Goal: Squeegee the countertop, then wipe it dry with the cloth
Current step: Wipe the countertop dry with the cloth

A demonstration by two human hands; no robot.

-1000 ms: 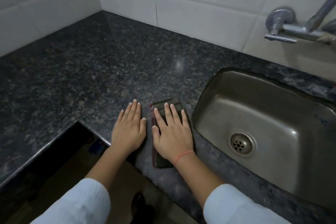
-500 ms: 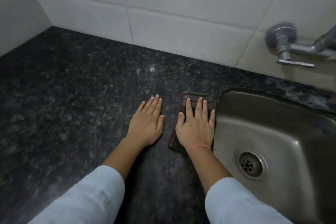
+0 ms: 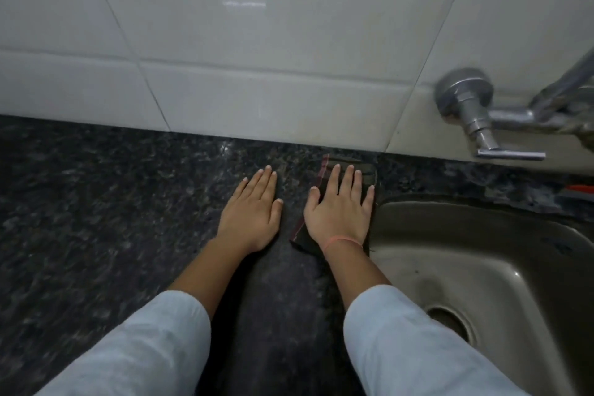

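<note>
A dark folded cloth (image 3: pixel 325 167) with a reddish edge lies on the black speckled countertop (image 3: pixel 96 202), close to the tiled back wall and just left of the sink. My right hand (image 3: pixel 340 206) presses flat on the cloth with straight, spread fingers and covers most of it. My left hand (image 3: pixel 254 206) rests flat on the bare countertop beside it, a small gap apart, fingers straight. No squeegee is in view.
A steel sink (image 3: pixel 482 267) with a drain (image 3: pixel 450 321) sits at the right, its rim touching the cloth's right side. A wall tap with a lever (image 3: pixel 475 119) juts out above it. A small orange object (image 3: pixel 578 189) shows at the right edge. White tiles (image 3: pixel 257 58) back the counter.
Both hands have slid away from me across the countertop toward the back wall, the right one pushing the cloth along. The cloth now lies near the wall by the sink's far corner.
</note>
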